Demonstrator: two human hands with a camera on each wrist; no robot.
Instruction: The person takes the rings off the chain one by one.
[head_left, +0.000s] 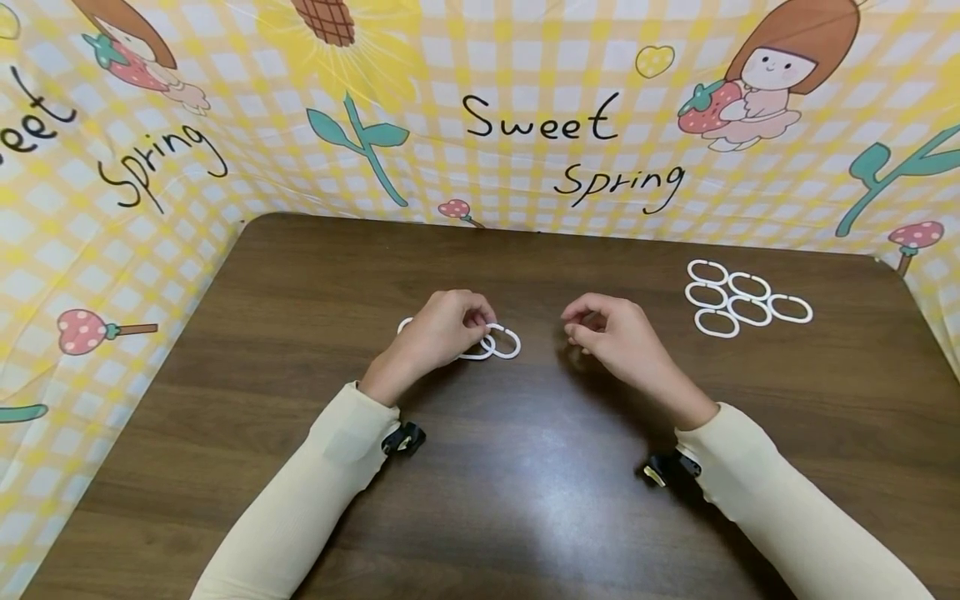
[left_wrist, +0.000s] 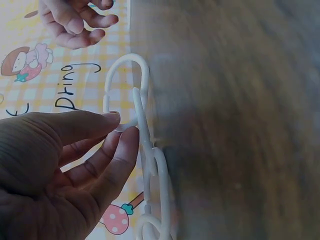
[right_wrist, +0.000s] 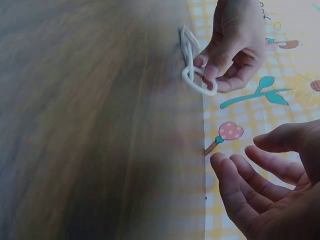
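My left hand [head_left: 444, 329] pinches a white oval plastic link [head_left: 518, 343] between thumb and fingertips. This link is at the end of a short chain, hooked through further white links [left_wrist: 165, 190] that trail under and beyond the hand. In the left wrist view the pinched link [left_wrist: 146, 80] stands above the fingertips, with a small gap visible on its side. Part of the chain is hidden by the left hand in the head view. To the right, my right hand [head_left: 622, 333] hovers with loosely bent fingers and nothing between them, apart from the chain.
Several loose white links [head_left: 811, 313] lie in a cluster at the back right of the brown wooden table [head_left: 480, 500]. A yellow checked cloth [head_left: 510, 58] with printed figures rises behind the table and along its left side.
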